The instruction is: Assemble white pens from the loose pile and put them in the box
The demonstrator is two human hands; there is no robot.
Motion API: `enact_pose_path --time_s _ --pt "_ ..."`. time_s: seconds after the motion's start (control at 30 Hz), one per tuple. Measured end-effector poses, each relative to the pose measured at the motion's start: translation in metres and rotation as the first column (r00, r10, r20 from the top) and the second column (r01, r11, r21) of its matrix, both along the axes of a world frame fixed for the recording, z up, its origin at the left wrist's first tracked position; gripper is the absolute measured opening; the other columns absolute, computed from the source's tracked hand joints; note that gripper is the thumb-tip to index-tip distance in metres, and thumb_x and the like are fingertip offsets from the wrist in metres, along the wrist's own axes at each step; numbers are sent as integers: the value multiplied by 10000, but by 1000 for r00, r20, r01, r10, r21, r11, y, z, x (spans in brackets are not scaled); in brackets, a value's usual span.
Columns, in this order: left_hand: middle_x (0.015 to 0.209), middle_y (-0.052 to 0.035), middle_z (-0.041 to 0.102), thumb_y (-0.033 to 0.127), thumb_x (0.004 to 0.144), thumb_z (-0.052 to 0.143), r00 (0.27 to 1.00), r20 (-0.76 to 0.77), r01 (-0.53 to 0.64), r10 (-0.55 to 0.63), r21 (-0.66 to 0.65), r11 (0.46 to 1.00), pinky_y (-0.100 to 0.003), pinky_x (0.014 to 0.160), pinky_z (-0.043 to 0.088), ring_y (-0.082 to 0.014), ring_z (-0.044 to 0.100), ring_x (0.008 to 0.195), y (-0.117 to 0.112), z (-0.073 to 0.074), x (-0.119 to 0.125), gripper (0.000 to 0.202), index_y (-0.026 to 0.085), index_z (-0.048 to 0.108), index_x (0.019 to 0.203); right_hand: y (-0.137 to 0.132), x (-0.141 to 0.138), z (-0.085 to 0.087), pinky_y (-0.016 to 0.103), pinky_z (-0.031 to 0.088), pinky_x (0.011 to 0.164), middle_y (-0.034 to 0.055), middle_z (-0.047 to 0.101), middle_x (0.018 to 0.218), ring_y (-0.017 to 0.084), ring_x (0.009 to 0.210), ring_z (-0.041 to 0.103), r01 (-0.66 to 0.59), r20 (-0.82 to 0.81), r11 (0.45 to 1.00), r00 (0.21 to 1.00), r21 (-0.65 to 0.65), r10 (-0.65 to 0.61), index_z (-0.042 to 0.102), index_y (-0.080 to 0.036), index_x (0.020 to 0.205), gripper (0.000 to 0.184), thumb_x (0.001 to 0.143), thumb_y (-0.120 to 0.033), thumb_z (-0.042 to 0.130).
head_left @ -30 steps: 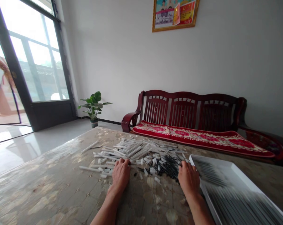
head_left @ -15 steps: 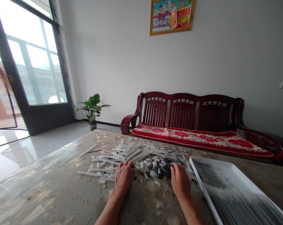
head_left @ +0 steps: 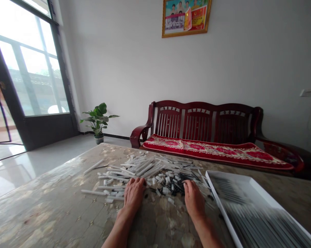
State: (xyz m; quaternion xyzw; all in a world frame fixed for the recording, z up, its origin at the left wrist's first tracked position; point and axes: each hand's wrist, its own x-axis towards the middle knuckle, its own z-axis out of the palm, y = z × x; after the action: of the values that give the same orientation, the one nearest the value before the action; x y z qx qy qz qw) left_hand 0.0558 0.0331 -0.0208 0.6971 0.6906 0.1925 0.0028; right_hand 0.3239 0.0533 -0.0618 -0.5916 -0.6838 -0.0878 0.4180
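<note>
Tabletop [head_left: 54, 217], glossy, grey-brown and patterned with pale flowers, spreads across the lower part of the head view. A loose heap of slender white tubes [head_left: 145, 167] lies on its middle, with short whitish cylindrical pieces [head_left: 159, 179] gathered along the near side and a cluster of small black pieces [head_left: 176, 187] at the right. One white tube [head_left: 93, 166] lies off to the left, a thin dark rod [head_left: 101, 167] beside it.

Both hands are bare, set well apart from each other with the short pieces between them. The left hand [head_left: 135, 193] rests palm down at the near edge of the heap, fingers bent toward the white tubes; whether it grips anything cannot be told. The right hand [head_left: 193, 199] is at the black cluster, thumb and fingers drawn close together at its edge; whether a piece is pinched there is unclear.

To the right of that hand sits a shallow white rectangular box [head_left: 266, 193] holding many thin grey rods [head_left: 269, 224] side by side, somewhat blurred. Beyond the tabletop stands a dark red slatted wooden sofa [head_left: 198, 124] bearing a red floral runner [head_left: 217, 153].
</note>
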Motion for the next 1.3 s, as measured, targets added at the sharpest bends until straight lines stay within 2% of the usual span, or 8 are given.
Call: enact_pose_path --time_s 0.3,0.5,0.77,0.9,1.0,1.1,1.2,1.3 --pt "968 -62 642 266 871 501 998 -56 2 -3 -21 1000 -364 837 291 -261 480 984 -4 8 10 175 259 663 936 3 4 -4 268 476 705 66 683 957 192 868 666 -73 18 993 997 -90 75 658 -226 1031 293 947 -272 380" --pt "950 -61 652 260 880 495 998 -57 -8 8 -8 1000 -357 834 299 -252 490 976 -6 13 14 148 236 637 909 -3 -3 2 284 479 710 75 684 967 206 865 671 -1 17 987 1000 -158 3 692 -222 1022 286 884 -165 447" --pt "949 -43 687 236 887 510 998 41 26 -42 315 949 -353 830 380 -246 539 921 -4 6 18 161 251 636 986 -9 -2 10 289 455 684 68 680 939 212 848 660 72 78 984 995 -163 -60 669 -228 948 218 903 -203 457" --pt "956 -55 689 260 898 485 944 300 -40 -136 513 857 -348 824 437 -238 585 928 0 5 20 240 264 652 1070 -9 -3 13 299 459 702 69 702 941 222 854 667 44 -57 989 997 -143 -53 640 -213 939 233 928 -278 417" --pt "917 -48 678 347 870 523 707 673 -259 -216 532 806 -331 759 489 -206 621 838 6 4 24 239 233 646 1040 -11 -9 17 285 466 698 47 726 911 209 831 681 -77 -196 986 979 -145 48 637 -219 928 264 933 -322 393" --pt "885 -20 646 382 823 582 274 924 -387 -266 359 849 -269 650 514 -157 619 753 12 2 31 276 211 606 1038 -15 -20 21 263 472 690 25 733 848 187 780 684 -200 -282 972 946 -125 158 647 -229 897 285 927 -339 386" --pt "859 9 617 299 814 603 -134 968 -383 -210 145 912 -225 648 524 -112 619 732 16 1 36 176 214 576 966 -21 -30 25 257 475 687 18 732 817 181 754 680 -257 -305 960 928 -111 213 658 -233 879 291 919 -334 389" --pt "832 26 616 225 838 586 -357 926 -350 -125 -8 937 -216 670 531 -77 622 672 17 1 36 87 225 545 915 -24 -33 26 266 479 693 29 732 827 190 757 676 -253 -313 962 926 -98 212 663 -230 871 299 914 -338 387"
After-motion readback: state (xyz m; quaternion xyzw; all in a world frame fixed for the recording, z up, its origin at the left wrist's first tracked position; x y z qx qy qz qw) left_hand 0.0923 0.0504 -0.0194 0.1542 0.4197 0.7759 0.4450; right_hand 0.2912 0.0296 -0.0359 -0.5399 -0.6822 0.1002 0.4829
